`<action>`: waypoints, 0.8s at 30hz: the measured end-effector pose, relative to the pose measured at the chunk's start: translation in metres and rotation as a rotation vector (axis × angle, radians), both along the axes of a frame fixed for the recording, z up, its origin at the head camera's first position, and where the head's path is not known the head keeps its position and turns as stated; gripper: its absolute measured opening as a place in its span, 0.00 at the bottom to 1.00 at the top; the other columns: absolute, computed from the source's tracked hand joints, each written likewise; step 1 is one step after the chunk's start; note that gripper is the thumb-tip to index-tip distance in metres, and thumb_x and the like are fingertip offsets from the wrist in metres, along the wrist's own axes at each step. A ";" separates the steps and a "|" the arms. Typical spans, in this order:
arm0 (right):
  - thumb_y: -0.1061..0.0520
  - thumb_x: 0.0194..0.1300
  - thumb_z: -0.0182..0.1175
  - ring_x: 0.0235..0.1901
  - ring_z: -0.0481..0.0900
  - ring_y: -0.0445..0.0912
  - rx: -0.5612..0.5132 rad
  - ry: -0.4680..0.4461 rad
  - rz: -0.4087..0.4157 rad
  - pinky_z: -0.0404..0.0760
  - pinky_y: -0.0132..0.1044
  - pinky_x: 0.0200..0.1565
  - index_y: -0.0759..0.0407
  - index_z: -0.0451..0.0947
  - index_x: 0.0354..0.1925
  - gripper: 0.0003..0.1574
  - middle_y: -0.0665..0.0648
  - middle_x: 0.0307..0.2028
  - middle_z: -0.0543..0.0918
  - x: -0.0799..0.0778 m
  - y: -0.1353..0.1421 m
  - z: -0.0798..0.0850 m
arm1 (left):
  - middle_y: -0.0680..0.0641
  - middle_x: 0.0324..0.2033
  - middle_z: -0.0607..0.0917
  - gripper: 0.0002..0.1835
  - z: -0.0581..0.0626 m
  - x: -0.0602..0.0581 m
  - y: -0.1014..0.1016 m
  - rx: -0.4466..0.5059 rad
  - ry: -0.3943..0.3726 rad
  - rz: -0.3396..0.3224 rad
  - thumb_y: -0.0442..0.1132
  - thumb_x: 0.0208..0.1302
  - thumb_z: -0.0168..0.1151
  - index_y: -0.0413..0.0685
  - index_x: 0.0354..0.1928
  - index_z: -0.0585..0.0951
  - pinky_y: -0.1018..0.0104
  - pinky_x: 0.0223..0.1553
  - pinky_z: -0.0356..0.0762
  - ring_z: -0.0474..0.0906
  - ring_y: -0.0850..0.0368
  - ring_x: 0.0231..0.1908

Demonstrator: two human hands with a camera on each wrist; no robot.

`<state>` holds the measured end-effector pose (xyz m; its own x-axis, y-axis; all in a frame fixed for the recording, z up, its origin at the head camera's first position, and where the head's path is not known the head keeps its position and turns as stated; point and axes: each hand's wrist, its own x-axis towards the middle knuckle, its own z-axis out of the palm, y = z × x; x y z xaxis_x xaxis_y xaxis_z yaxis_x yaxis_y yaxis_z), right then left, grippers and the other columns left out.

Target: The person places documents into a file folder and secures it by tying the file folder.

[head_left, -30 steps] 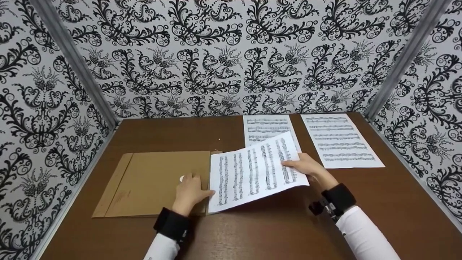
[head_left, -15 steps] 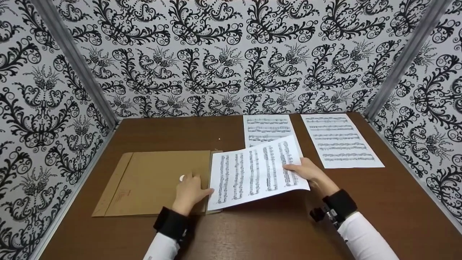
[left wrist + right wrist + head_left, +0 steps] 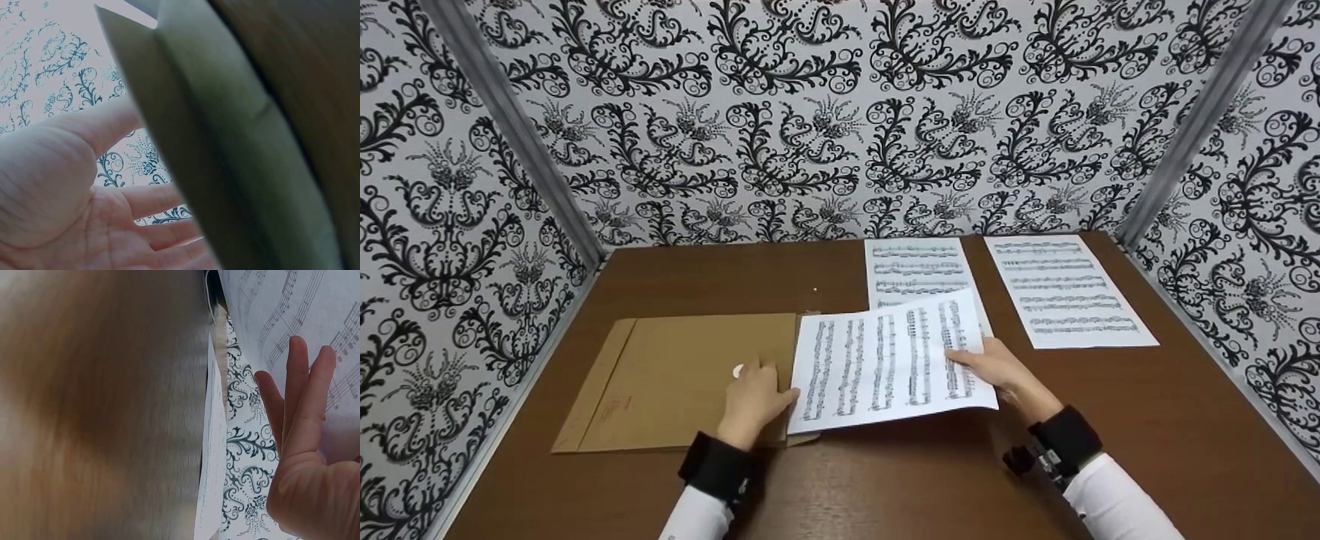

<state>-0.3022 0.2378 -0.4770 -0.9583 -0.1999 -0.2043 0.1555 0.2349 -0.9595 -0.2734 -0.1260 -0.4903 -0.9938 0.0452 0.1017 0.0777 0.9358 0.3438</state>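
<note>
A brown cardboard envelope (image 3: 690,375) lies flat at the left of the table, its mouth facing right. On its upper face rests my left hand (image 3: 751,401), fingers extended over the cardboard and thumb beside the mouth. A white sheet of printed music (image 3: 877,367) spans from the mouth to my right hand (image 3: 1009,375), its left edge along the opening. The right hand pinches the sheet's raised right end, thumb above. Seen in the right wrist view, extended fingers (image 3: 306,394) lie under the sheet. The left wrist view shows the envelope's upper panel (image 3: 163,129) lifted apart from its lower one.
Two more music sheets lie at the back: one (image 3: 915,266) partly covered by the held sheet, another (image 3: 1072,292) at the right. A brown wooden table (image 3: 885,487) is enclosed by patterned walls (image 3: 795,120). A black band (image 3: 716,465) circles each wrist.
My right hand has lowered a little, and the sheet's right end has come down with it. The sheet's near left corner has shifted slightly up and left. The left hand stays on the envelope.
</note>
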 end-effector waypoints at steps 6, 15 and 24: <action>0.60 0.74 0.57 0.29 0.89 0.42 0.056 0.050 0.002 0.88 0.34 0.32 0.76 0.68 0.65 0.28 0.55 0.36 0.90 0.004 -0.007 0.007 | 0.28 0.56 0.82 0.27 0.003 0.002 0.004 0.000 0.038 -0.017 0.41 0.58 0.70 0.26 0.53 0.81 0.38 0.44 0.85 0.83 0.32 0.51; 0.60 0.71 0.60 0.21 0.86 0.41 0.235 0.167 0.020 0.86 0.35 0.26 0.77 0.75 0.59 0.25 0.65 0.34 0.90 0.002 -0.015 0.024 | 0.32 0.46 0.85 0.15 0.003 0.000 0.007 0.051 0.084 -0.023 0.32 0.58 0.65 0.29 0.45 0.83 0.42 0.40 0.84 0.85 0.34 0.43; 0.61 0.70 0.59 0.20 0.85 0.40 0.256 0.209 0.074 0.85 0.33 0.25 0.78 0.78 0.57 0.23 0.67 0.33 0.90 0.001 -0.019 0.036 | 0.34 0.39 0.85 0.09 0.004 0.001 0.009 0.091 0.141 -0.008 0.29 0.59 0.64 0.31 0.41 0.83 0.43 0.36 0.83 0.86 0.35 0.38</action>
<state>-0.3011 0.2192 -0.4407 -0.9695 -0.2383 -0.0576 -0.0650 0.4761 -0.8770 -0.2722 -0.1171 -0.4867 -0.9690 0.0373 0.2442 0.1385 0.9005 0.4121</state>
